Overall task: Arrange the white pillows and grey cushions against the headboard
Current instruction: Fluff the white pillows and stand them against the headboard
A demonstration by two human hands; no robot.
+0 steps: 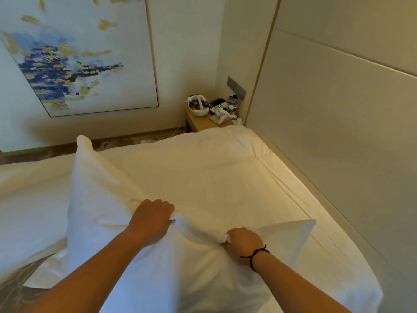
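A large white pillow [108, 199] is lifted above the bed [203, 168], one corner up at the left and another pointing right towards the headboard [338, 123]. My left hand [151, 219] grips a bunch of its cover near the middle. My right hand [243, 242], with a dark band on the wrist, grips the cover a little to the right. A grey cushion [20, 281] peeks out at the lower left, partly hidden by the pillow and my left arm.
The padded headboard runs along the right side. A wooden nightstand [198, 122] in the far corner carries a white headset, a phone and small items. A framed blue and gold painting [74, 55] hangs on the far wall.
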